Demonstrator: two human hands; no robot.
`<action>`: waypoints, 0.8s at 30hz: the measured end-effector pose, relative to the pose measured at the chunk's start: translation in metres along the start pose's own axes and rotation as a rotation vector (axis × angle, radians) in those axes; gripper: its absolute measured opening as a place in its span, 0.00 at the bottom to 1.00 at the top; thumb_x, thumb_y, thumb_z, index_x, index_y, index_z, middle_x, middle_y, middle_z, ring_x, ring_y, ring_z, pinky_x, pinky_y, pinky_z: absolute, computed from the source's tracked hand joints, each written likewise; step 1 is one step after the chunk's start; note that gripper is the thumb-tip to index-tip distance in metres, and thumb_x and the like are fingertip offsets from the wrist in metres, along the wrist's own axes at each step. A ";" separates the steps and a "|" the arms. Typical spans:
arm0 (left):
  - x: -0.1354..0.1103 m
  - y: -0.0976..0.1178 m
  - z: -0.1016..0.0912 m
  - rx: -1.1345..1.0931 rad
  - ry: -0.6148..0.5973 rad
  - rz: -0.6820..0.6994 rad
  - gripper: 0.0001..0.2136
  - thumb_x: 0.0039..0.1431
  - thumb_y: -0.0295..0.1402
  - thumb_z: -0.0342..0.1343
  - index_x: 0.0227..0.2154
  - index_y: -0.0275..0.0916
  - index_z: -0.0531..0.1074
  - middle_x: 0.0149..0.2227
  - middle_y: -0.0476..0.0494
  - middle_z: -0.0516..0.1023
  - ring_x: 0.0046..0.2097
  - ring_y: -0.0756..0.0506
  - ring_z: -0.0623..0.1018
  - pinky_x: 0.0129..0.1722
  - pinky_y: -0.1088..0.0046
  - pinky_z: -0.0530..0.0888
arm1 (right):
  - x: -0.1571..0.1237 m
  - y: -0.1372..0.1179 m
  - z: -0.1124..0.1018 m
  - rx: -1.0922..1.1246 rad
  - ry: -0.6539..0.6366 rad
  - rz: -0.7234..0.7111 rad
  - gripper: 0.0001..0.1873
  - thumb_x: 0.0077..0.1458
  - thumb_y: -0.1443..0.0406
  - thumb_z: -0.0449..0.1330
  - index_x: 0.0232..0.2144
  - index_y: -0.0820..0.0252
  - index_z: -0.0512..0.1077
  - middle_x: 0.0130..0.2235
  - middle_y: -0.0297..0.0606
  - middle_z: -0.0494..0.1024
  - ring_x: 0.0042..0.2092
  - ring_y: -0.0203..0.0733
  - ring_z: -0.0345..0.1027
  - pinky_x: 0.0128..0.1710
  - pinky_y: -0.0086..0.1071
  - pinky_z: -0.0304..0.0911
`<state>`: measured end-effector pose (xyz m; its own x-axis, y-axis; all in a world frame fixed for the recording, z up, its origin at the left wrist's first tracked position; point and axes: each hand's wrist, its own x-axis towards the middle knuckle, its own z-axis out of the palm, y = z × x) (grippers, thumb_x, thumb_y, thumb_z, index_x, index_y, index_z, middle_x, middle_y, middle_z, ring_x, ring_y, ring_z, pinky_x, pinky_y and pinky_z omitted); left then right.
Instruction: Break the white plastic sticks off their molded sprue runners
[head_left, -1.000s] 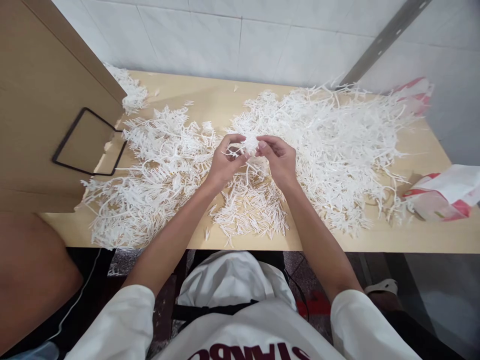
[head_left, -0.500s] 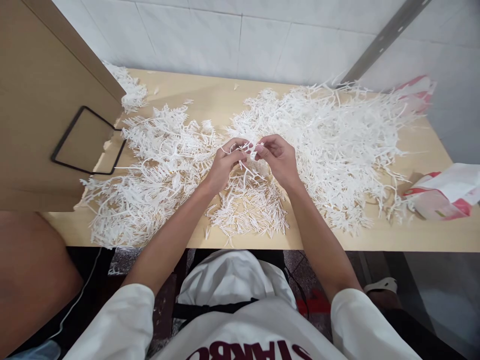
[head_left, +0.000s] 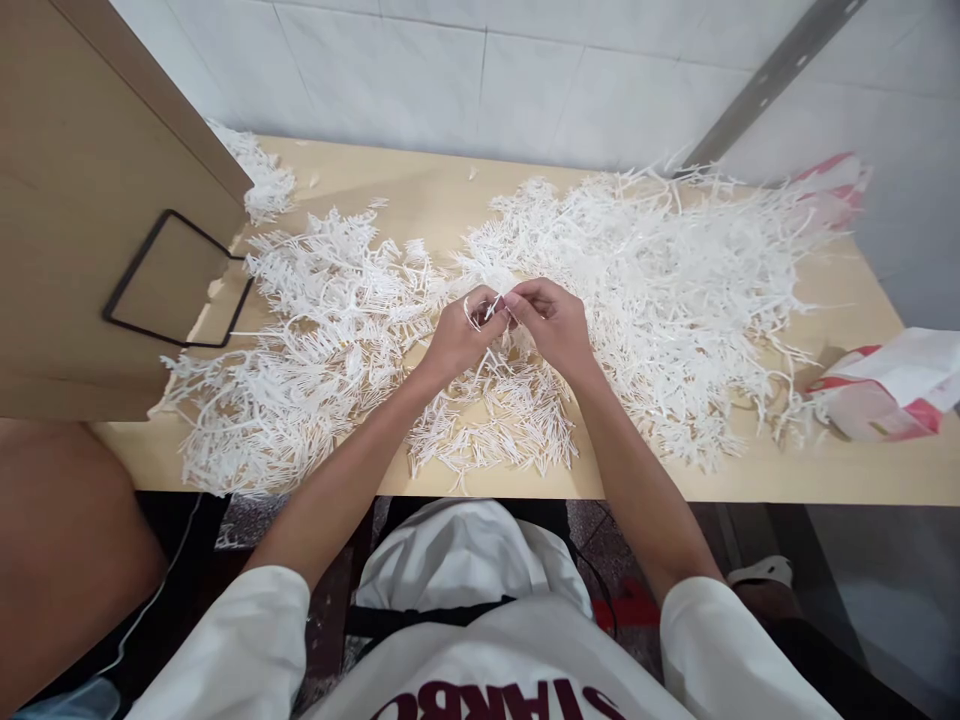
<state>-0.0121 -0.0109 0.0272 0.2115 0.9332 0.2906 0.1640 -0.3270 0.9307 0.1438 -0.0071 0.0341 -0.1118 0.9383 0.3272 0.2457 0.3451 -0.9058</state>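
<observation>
My left hand (head_left: 456, 340) and my right hand (head_left: 553, 322) meet over the middle of the wooden table (head_left: 420, 200), fingers pinched together on one small white plastic sprue (head_left: 487, 307) held between them. Directly below the hands lies a small pile of loose white plastic spikes (head_left: 495, 425). A large heap of branched white sprues (head_left: 660, 270) spreads to the right of my right hand. Another heap of white sprues (head_left: 300, 350) lies to the left of my left hand.
A tan board with a black-outlined cut-out (head_left: 90, 220) stands at the left. A red and white plastic bag (head_left: 892, 390) lies at the table's right edge, another bag (head_left: 832, 190) at the far right. Someone's bare knee (head_left: 60, 550) shows lower left.
Both hands have dropped slightly toward the table and closed in on each other, and the clump of white plastic between them has shrunk to a thin piece.
</observation>
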 end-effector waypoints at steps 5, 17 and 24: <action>0.000 0.000 -0.001 -0.226 -0.057 -0.121 0.05 0.56 0.35 0.56 0.30 0.38 0.70 0.23 0.53 0.69 0.24 0.55 0.67 0.26 0.78 0.65 | 0.002 0.008 0.008 0.131 0.061 0.085 0.15 0.53 0.51 0.60 0.30 0.55 0.71 0.27 0.29 0.73 0.27 0.29 0.65 0.29 0.27 0.63; 0.000 -0.006 0.006 -0.313 0.039 -0.174 0.10 0.56 0.41 0.58 0.32 0.40 0.70 0.21 0.54 0.69 0.22 0.56 0.68 0.23 0.79 0.66 | 0.005 0.001 -0.006 0.030 -0.051 0.032 0.19 0.56 0.47 0.54 0.39 0.53 0.73 0.42 0.35 0.77 0.39 0.33 0.71 0.37 0.30 0.64; -0.003 -0.003 0.007 -0.230 0.092 -0.083 0.09 0.57 0.40 0.57 0.29 0.40 0.67 0.21 0.55 0.69 0.22 0.56 0.68 0.24 0.79 0.66 | 0.001 0.001 -0.003 -0.235 0.079 -0.005 0.23 0.55 0.46 0.54 0.22 0.57 0.67 0.20 0.29 0.67 0.25 0.31 0.60 0.29 0.30 0.57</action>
<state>-0.0069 -0.0136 0.0217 0.1164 0.9685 0.2202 -0.0486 -0.2159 0.9752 0.1470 -0.0054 0.0344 -0.0400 0.9320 0.3601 0.4637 0.3366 -0.8196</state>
